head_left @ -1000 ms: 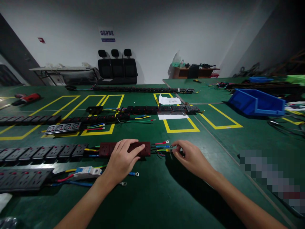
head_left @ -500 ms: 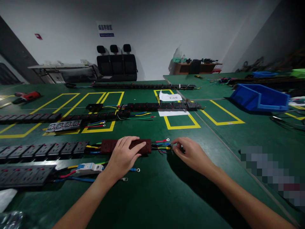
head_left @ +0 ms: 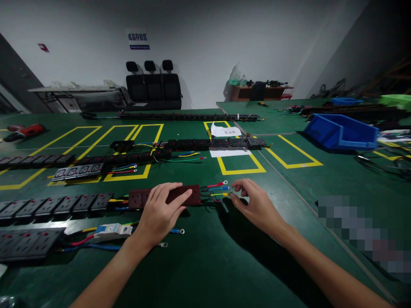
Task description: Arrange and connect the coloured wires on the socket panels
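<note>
My left hand point(head_left: 165, 207) lies across a dark red socket strip point(head_left: 136, 198), fingers over its top and thumb along its near side, gripping it against the table. From the strip's right end come a red wire point(head_left: 212, 185), a blue wire point(head_left: 218, 188) and a yellow-sleeved wire point(head_left: 221, 194), tipped with ring terminals. Beside these tips is my right hand point(head_left: 252, 199), thumb and index finger apart; whether a fingertip touches a terminal is unclear. A row of black sockets point(head_left: 67, 205) joins the red strip by wires on its left.
Nearer to me lies a black socket strip point(head_left: 28, 244) with a white-and-blue breaker point(head_left: 114, 231) and ring-ended wires. Farther back are more socket strips point(head_left: 195, 144), paper sheets point(head_left: 226, 129) and a blue bin point(head_left: 342, 131). Yellow tape outlines point(head_left: 242, 172) mark the green table.
My right thumb and index finger have parted, and the blue and yellow wire ends now sit farther apart. My left hand stays on the red strip. The view has shifted slightly.
</note>
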Tool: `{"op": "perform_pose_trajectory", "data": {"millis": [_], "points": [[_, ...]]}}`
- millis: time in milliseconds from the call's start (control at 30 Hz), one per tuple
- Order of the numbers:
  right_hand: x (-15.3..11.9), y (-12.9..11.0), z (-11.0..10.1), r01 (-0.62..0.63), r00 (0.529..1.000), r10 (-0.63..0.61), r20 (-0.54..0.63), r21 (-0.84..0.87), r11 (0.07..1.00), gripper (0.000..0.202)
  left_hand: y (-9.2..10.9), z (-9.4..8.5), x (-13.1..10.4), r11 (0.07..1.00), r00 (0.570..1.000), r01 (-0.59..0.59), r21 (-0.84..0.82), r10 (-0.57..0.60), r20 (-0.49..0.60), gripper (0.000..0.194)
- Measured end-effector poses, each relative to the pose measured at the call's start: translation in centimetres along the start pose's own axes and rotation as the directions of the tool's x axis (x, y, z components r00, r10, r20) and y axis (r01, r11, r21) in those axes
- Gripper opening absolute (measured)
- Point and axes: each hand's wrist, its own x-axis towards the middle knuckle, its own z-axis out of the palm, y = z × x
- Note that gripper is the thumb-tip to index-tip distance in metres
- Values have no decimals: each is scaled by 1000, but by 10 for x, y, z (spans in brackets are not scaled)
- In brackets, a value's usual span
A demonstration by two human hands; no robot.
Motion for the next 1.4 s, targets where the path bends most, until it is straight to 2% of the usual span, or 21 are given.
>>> {"op": "perform_pose_trajectory", "data": {"millis": [233,567,700,900,1100,1233,1400], "points": [[0,-2,0,49,992,-35,-121,110,993,21,4,-4,2,1000,996,-12,14,13,-91,46],[0,-3,1,72,990,-56,-126,126,989,13,-1,1,0,1000,999,27,-14,-28,-33,47],[0,-5,1,22,996,-4,-92,193,981,8,0,1,1,997,997,72,-18,-71,37,57],[1,-4,3,-31,998,41,-40,233,972,6,2,0,1,982,981,133,133,-149,120,82],[0,-4,2,-66,994,84,-65,239,969,13,0,-2,1,984,980,169,63,-174,96,57],[1,-2,2,-76,990,105,-89,277,958,17,2,-4,2,988,987,145,56,-148,59,58],[0,1,2,-79,984,123,-131,298,951,24,7,-10,4,988,993,115,106,-112,-39,56]]}}
